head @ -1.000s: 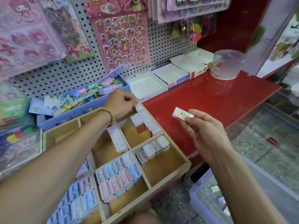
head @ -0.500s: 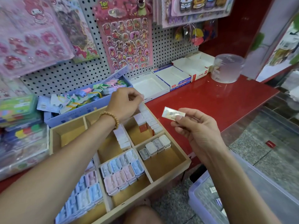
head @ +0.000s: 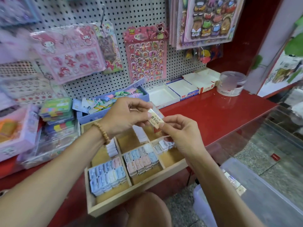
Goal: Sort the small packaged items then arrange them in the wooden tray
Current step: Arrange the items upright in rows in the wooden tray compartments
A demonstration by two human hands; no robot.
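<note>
A small wrapped eraser (head: 155,120), pale yellow with dark characters, hangs in the air above the wooden tray (head: 139,199). My left hand (head: 124,116) pinches its upper end and my right hand (head: 182,133) pinches its lower end. The tray sits on the red counter (head: 218,115) and is split into compartments. Blue packets (head: 106,176) fill the front left one, pink and blue packets (head: 141,158) lie in the middle one, and white packets (head: 112,148) stand in rows further back. My hands hide the tray's far right compartments.
A lilac basket (head: 113,102) of loose coloured packets stands behind the tray. White open boxes (head: 182,88) and a clear round tub (head: 232,83) line the pegboard wall, which carries sticker sheets (head: 146,53). A clear plastic bin (head: 255,194) stands on the floor at lower right.
My left hand has left the tray's back row and come up to take the eraser's upper end. My right hand has brought the eraser in over the tray. The camera has shifted.
</note>
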